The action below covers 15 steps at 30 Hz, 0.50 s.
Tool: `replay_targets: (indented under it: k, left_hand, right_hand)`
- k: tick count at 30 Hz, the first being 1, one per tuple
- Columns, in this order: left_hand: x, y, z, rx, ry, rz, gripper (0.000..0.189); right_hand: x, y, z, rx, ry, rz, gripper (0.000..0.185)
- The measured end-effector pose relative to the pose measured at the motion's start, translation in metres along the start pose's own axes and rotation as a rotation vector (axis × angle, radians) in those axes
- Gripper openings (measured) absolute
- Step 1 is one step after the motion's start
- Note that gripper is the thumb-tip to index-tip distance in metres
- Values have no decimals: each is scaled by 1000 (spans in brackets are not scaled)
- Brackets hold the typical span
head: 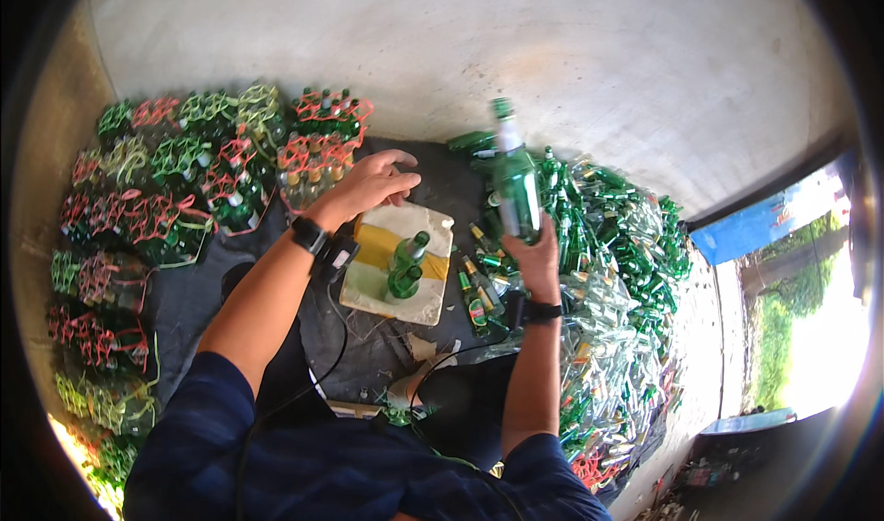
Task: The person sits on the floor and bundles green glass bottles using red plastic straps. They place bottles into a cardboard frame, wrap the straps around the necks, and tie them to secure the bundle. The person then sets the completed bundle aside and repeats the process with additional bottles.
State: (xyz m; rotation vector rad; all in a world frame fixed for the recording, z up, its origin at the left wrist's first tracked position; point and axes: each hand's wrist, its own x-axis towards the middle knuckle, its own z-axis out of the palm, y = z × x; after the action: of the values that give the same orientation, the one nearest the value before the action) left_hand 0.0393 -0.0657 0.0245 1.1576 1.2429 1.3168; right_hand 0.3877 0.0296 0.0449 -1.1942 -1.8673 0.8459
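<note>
My right hand (537,255) grips a green glass bottle (518,186) near its base and holds it upright, neck towards the wall, somewhat blurred. My left hand (376,184) is empty, its fingers apart and slightly curled, above the far left edge of a worn, pale block with a yellow band (431,300). Two green glass bottles (411,251) stand close together on that block. Beside its right edge, a few labelled bottles (475,305) lie on the dark ground sheet. Both wrists wear black straps with small devices and cables.
On the right is a large heap of loose green and clear glass bottles (621,265). Bundles of bottles tied with red and green plastic strapping (166,217) line the left side. A pale wall (442,51) rises behind; a bright opening lies at far right.
</note>
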Motion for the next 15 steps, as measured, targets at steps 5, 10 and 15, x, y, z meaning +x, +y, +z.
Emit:
replay_targets:
  k: [5, 10, 15]
  left_hand:
    - [-2, 10, 7, -468, 20, 20, 47]
    - [6, 9, -1, -512, 9, 18, 43]
    - [6, 6, 0, -366, 106, -44, 39]
  right_hand:
    - [3, -31, 34, -282, -50, -464, 66]
    - [6, -20, 47, -284, -55, -381, 68]
    - [14, -3, 49, -302, -42, -395, 73]
